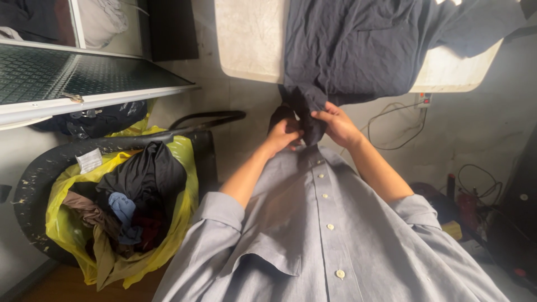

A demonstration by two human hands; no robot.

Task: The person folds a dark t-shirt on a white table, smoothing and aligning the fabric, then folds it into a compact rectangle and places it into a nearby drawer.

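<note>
A dark navy garment point(358, 50) lies spread over a white table point(249, 45), with one end hanging over the near edge. My left hand point(284, 133) and my right hand point(337, 124) both pinch that hanging end close together, just below the table edge. My own grey button-up shirt point(324, 235) fills the lower middle of the view, and my forearms reach up from it to the cloth.
At the left stands a black basket point(39, 173) lined with a yellow bag point(64, 223), stuffed with several dark and brown clothes. A metal shelf point(84, 84) juts out at upper left. Cables and a wall socket point(423, 100) lie on the right.
</note>
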